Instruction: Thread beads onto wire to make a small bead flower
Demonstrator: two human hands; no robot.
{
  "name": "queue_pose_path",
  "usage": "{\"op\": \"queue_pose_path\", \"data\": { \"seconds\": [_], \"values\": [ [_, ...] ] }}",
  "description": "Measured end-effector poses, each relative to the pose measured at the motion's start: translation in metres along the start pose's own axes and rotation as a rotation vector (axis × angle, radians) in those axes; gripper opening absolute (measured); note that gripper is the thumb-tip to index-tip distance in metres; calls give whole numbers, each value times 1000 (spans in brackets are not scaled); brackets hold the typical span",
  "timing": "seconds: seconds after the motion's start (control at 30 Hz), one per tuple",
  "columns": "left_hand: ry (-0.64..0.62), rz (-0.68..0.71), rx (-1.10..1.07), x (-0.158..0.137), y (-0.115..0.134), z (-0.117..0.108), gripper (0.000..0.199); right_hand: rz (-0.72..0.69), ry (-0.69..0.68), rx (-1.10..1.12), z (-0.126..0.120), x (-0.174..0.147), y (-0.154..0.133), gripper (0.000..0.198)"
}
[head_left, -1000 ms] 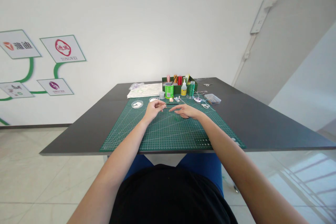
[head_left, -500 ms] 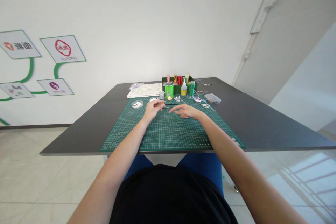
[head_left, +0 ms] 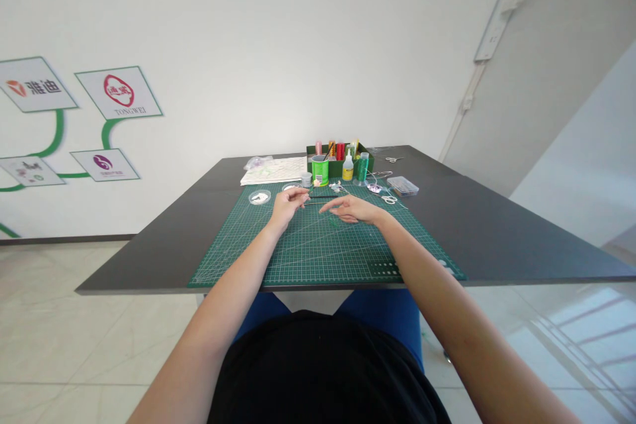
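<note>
My left hand [head_left: 289, 201] is raised over the green cutting mat [head_left: 318, 258], thumb and fingers pinched together. Just beyond its fingertips shows a small pale pink flower [head_left: 317, 182], apparently on a thin stem in the pinch. To the right, my right hand [head_left: 354, 209] hovers with its index finger stretched toward the left and the other fingers loosely bent; I see nothing in it. A thin black rod [head_left: 322, 197] lies between and beyond the hands. Behind the left hand is a shallow round dish [head_left: 291, 187], partly covered by it.
Another dish [head_left: 260, 197] sits at the mat's left. Behind stand a green can [head_left: 320, 172], a glue bottle [head_left: 348, 167], a green tube [head_left: 363, 165] and a box of spools [head_left: 368, 158]. Scissors [head_left: 389, 199] and a clear case [head_left: 403, 186] lie right; white cloth [head_left: 273, 172] lies left.
My left hand has shifted slightly left and away from me, and the small pink flower has moved the same way. My right hand has barely moved.
</note>
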State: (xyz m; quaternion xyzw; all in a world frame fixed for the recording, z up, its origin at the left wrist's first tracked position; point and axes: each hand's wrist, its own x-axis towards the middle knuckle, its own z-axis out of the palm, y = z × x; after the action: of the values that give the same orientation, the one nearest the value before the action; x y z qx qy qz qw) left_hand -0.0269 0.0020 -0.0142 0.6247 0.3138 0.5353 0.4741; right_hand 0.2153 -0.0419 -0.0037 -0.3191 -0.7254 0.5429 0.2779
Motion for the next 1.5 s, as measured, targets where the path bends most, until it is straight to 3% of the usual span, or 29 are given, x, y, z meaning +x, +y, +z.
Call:
{"op": "queue_pose_path", "data": {
  "seconds": [0.43,0.6,0.83,1.07,1.33,1.5],
  "values": [
    [5,-63,-45,0,5,-2,35,8,-5,-23,2,-1,-1,52],
    [10,-78,-49,0,7,-2,36,-20,51,68,4,-3,-5,57],
    [7,-77,-57,1,7,-3,36,-109,287,294,1,-2,-7,49],
    [6,-65,-48,2,5,-3,37,-17,580,299,-18,5,10,42],
    [8,-59,-47,2,5,-4,36,200,925,-7,-32,7,21,27],
    [6,-66,-40,1,5,-2,36,187,977,-200,-30,10,23,44]
  ]
}}
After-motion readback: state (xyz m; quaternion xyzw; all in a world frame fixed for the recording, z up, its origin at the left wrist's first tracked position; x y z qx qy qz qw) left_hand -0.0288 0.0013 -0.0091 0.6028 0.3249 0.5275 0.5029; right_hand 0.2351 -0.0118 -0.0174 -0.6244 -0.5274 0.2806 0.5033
